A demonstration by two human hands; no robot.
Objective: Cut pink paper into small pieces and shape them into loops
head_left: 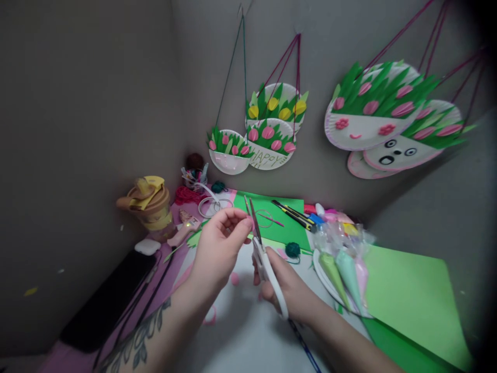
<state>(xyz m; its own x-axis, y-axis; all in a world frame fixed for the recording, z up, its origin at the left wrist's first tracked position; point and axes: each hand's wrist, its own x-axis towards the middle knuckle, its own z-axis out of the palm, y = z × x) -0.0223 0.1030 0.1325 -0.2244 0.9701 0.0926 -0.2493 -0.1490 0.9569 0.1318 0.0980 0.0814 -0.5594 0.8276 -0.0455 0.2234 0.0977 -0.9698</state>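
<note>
A: How are the two hands holding?

B: The left hand (221,242) has thumb and fingertips brought together on a small pink piece (252,224). I think this light pinch is chosen because the piece is tiny, and only its edge stays out. The right hand (286,282) is wrapped at the white handle of the scissors (267,268), with the blades pointing up and a little apart.

A: Is the pink piece between the blades?

B: It is just beside them, at the left fingertips. Whether they touch it, I cannot tell. The hands are raised above the white table cover (240,336), probably so that the blades have free space.

A: And around the hands?

B: Behind them lies a green sheet (289,233), with the cutters (294,215) resting across it. A dark green yarn ball (292,249) sits near the right hand. Farther right, filled plastic bags (345,272) lie partly on a white plate (323,277), maybe to keep them together.

A: What is at the border?

B: At left, a lidded cup (155,210) stands upright, well apart from the hands, perhaps for safety. On the wall, paper-plate pockets (368,129) hang from strings, so they take no table space.
</note>
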